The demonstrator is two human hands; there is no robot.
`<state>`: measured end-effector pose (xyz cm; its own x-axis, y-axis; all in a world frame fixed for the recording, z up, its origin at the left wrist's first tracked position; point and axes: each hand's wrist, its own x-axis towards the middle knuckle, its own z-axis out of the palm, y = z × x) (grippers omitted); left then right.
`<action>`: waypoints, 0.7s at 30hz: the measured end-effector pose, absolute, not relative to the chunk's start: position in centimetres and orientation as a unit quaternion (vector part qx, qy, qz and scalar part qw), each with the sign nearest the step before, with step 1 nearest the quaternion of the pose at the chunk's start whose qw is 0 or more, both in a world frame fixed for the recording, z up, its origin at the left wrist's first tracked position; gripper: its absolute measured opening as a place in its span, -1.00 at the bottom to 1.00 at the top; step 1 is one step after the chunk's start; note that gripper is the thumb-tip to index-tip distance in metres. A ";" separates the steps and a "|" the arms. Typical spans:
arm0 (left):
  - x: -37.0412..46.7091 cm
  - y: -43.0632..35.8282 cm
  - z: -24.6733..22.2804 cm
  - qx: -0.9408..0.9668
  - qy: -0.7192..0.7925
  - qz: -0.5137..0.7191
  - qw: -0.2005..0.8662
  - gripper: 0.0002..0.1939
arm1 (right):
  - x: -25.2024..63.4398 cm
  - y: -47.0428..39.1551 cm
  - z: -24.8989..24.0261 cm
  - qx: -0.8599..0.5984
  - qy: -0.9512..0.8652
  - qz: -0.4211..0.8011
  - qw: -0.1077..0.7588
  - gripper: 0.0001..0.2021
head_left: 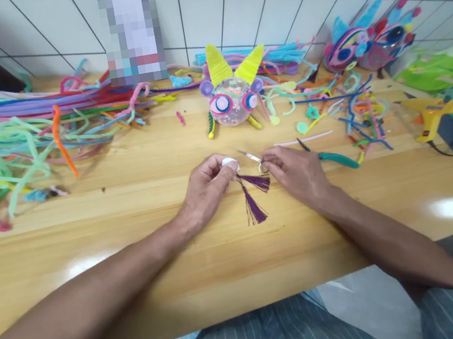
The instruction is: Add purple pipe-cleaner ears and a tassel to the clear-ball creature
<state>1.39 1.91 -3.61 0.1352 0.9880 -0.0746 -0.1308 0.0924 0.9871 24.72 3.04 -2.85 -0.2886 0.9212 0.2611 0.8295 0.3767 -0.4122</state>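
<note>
My left hand [211, 186] pinches a small white round piece [230, 163] between thumb and fingers. Two dark purple tassels hang out beside its fingertips: one [257, 181] points right, the other [254, 209] lies toward me on the table. In my right hand [299, 172], small silver scissors [251, 156] are gripped near their handle loops, blades pointing up and left. The scissors are close to the white piece but apart from it. Behind the hands stands a clear ball figure [234, 107] with yellow ears and pink-blue eyes.
Teal-handled pliers [339, 159] lie just right of my right hand, near a pale pink strip [306, 139]. A yellow glue gun [432, 116] with a cord is farther right. Fuzzy stems [31, 144] pile up at the left. Two more figures [366, 47] stand at the back right.
</note>
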 end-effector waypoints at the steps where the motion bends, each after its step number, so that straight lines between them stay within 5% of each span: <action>1: 1.4 1.9 -3.7 0.477 0.452 0.473 0.587 -0.72 | 24.7 3.1 -2.8 -0.545 -0.797 0.096 0.243 -0.82; 5: 1.4 1.8 -4.1 0.484 0.447 0.468 0.589 -0.69 | 24.6 3.0 -2.6 -0.541 -0.762 0.168 0.315 -0.79; 13: 1.9 1.2 -3.5 0.487 0.360 0.491 0.627 -0.61 | 23.2 1.9 -1.2 -0.402 -0.511 0.701 0.291 -0.68; 21: 1.8 1.2 -2.2 0.423 0.288 0.424 0.747 -0.53 | 23.0 1.8 -1.1 -0.326 -0.443 0.799 0.243 -0.65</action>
